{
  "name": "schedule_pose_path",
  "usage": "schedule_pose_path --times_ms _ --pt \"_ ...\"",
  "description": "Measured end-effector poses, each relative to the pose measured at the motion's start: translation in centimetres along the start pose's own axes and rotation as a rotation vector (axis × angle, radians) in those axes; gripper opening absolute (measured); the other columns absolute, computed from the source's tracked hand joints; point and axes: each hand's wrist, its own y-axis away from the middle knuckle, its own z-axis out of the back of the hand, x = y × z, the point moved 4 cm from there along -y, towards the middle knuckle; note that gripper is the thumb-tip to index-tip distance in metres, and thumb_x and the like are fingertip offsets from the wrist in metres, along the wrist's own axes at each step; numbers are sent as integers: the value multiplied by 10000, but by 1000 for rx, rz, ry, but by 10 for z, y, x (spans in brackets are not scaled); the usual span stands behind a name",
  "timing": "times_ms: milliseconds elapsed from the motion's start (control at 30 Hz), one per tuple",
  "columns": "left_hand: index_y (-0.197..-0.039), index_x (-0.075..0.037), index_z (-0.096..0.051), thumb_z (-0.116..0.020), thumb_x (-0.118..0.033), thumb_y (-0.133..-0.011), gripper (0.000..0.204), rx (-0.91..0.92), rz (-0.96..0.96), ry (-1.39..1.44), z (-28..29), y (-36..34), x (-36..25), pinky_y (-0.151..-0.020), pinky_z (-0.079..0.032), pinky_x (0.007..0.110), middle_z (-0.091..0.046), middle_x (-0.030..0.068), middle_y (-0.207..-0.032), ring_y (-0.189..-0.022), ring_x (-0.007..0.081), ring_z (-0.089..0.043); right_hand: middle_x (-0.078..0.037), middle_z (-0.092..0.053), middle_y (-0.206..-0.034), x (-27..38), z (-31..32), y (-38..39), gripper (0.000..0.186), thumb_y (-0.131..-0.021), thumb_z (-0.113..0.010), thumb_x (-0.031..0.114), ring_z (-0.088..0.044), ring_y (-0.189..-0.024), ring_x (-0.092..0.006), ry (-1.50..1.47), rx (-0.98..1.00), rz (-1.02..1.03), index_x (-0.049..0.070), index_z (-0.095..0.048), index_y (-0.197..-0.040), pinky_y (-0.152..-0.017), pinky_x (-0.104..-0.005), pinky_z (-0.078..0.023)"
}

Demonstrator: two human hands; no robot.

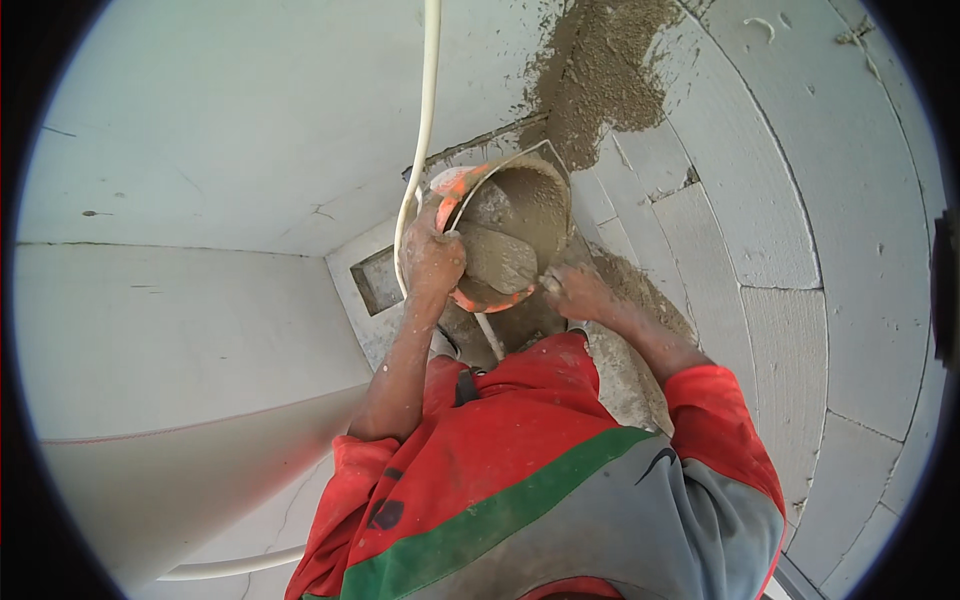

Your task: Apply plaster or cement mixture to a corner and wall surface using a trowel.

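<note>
A bucket [464, 186] with orange and white on its outside is tilted in front of me, its opening facing me. Grey wet mortar [538, 205] coats its inside. My left hand [436, 258] is closed on the left side of its rim, beside the thin wire handle [520, 152]. Within the opening lies a flat, mortar-covered trowel blade [496, 260]. At the lower right of the rim my right hand [578, 291] is closed, fingers against the blade's near end; the trowel's grip is hidden in it.
A pale hose [428, 90] hangs down past the bucket's left side. Pale block walls [785, 235] stand to the right, with a smear of wet mortar [610, 75] in the far corner. Left of the bucket, a rectangular recess [378, 281] opens in a pale surface.
</note>
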Motion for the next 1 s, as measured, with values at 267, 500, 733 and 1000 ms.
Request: schedule_pose_path --times_ms 267,500,733,1000 --pt "-1165 5 -539 -540 18 -644 521 -42 131 336 12 2 41 -463 -504 320 -594 133 -877 -625 232 -594 -194 -606 -1010 11 26 -5 374 -802 -581 267 -580 -942 -398 44 10 -152 56 -546 -1109 -812 -516 -459" --pt "-1176 37 -520 -539 30 -633 543 -223 365 553 53 17 101 -602 -502 321 -604 145 -934 -729 245 -614 -173 -604 -918 83 56 8 242 -789 -616 199 -607 -870 -337 -87 -86 215 21 -561 -943 -731 -451 -491" --pt "-1203 34 -507 -513 38 -650 553 -479 290 238 89 30 131 -592 -513 326 -595 162 -959 -739 257 -622 -78 -607 -645 -4 29 -34 257 -794 -692 238 -624 -578 -166 -1154 666 -415 -2 -629 -860 -532 -283 -506" --pt "-1197 16 -507 -501 35 -682 516 -344 528 472 78 30 131 -315 -424 284 -594 135 -834 -427 165 -532 -184 -618 -714 -75 186 11 183 -856 -545 162 -596 -567 -311 7 -421 -432 -18 -580 -866 -598 -380 -510"
